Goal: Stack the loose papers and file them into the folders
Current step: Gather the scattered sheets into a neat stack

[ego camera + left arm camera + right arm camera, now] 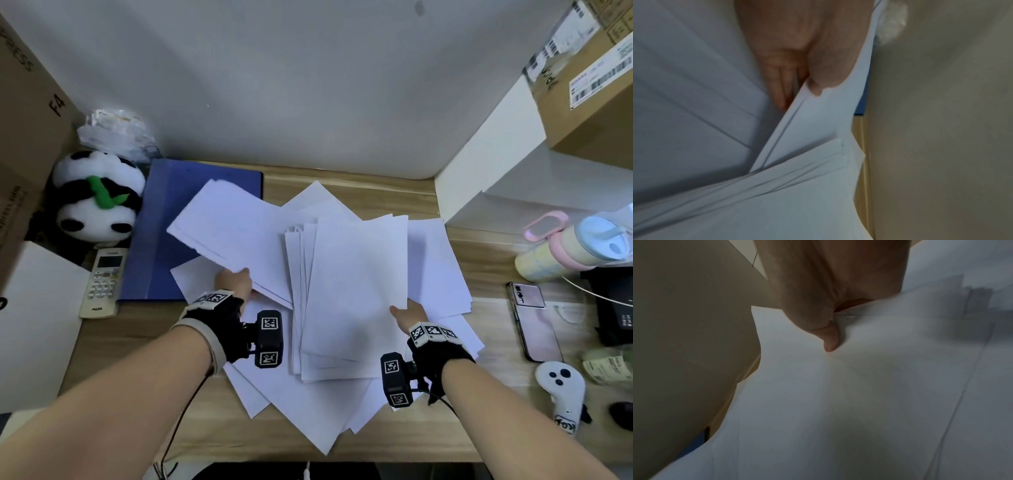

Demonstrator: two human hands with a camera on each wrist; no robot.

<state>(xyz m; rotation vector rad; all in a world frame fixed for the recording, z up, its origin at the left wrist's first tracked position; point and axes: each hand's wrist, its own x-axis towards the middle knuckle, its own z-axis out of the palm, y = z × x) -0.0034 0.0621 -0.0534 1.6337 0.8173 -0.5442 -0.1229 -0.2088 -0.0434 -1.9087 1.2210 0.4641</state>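
Observation:
Loose white papers (pixel 308 404) lie fanned over the wooden desk (pixel 411 442). My left hand (pixel 236 284) pinches a thin bundle of sheets (pixel 226 226) by its near corner and holds it lifted over the blue folder (pixel 164 219); in the left wrist view the thumb (pixel 818 71) lies on top and the fingers (pixel 779 87) underneath. My right hand (pixel 409 311) grips a second bundle of sheets (pixel 356 284) at its right edge, thumb (pixel 829 340) pressed on the top sheet (pixel 859 402).
A panda plush (pixel 96 198) and a remote control (pixel 102 281) sit left of the folder, beside a cardboard box (pixel 24 137). At the right are a pastel bottle (pixel 575 246), a phone (pixel 534 322) and a white controller (pixel 561 387). A wall (pixel 308 85) stands behind.

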